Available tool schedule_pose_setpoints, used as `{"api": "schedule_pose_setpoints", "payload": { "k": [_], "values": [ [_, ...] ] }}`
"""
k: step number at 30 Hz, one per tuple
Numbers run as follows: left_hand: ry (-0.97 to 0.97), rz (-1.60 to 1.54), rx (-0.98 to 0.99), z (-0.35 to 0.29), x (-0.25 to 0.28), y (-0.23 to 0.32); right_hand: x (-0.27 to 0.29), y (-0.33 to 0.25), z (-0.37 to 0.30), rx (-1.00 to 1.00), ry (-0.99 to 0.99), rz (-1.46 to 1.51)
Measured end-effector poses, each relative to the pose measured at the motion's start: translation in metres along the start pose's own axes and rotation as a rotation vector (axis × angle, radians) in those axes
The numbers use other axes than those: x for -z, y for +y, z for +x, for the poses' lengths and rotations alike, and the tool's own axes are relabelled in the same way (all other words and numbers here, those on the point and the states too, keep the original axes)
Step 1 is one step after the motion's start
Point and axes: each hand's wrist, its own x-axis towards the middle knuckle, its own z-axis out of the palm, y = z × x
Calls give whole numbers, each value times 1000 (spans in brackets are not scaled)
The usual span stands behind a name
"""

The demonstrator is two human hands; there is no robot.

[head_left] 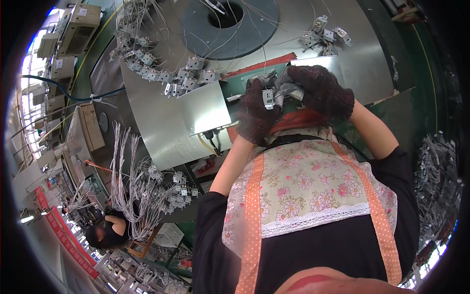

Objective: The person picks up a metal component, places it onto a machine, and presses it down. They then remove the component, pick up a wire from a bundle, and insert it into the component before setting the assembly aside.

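Both my hands wear dark knitted gloves and meet just above my flowered apron. My left hand (pixel 255 111) and my right hand (pixel 320 90) together grip a small grey metal part (pixel 269 98) with thin white wires, held over the edge of a large round steel table (pixel 161 127). The fingers of both hands are closed on the part. A square steel plate (pixel 205 109) lies on the table just left of my left hand.
Several similar wired metal parts lie in a row on the table (pixel 166 76) and in a small group at the far right (pixel 325 36). A dark disc with a hole (pixel 227 19) sits at the table's centre. Bundles of white wires (pixel 127 171) hang at the left. Another person (pixel 105 230) works at the lower left.
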Motion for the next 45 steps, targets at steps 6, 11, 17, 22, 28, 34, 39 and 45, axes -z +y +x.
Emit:
{"api": "schedule_pose_setpoints", "payload": {
  "k": [6, 11, 17, 22, 28, 34, 39, 45],
  "values": [
    [158, 96, -167, -1, -11, -14, 13, -4, 13, -54, -99, -10],
    [114, -185, -20, 6, 1, 1, 8, -11, 5, -188, -17, 223],
    [104, -158, -70, 6, 5, 3, -11, -1, -9, -5, 77, 65],
    [99, -264, -40, 5, 7, 7, -7, -8, -8, 137, 99, -43],
    [58, -238, 25, 2, 5, 5, -14, -6, -19, 232, 179, -166],
    [93, -209, -102, 6, 3, 5, 6, -25, -6, 211, 80, -256],
    [71, 7, -167, 12, 2, 6, 29, -25, 14, 230, -141, -430],
    [3, -230, 17, -3, -13, 1, 32, -5, 10, 14, -314, -113]
  ]
}}
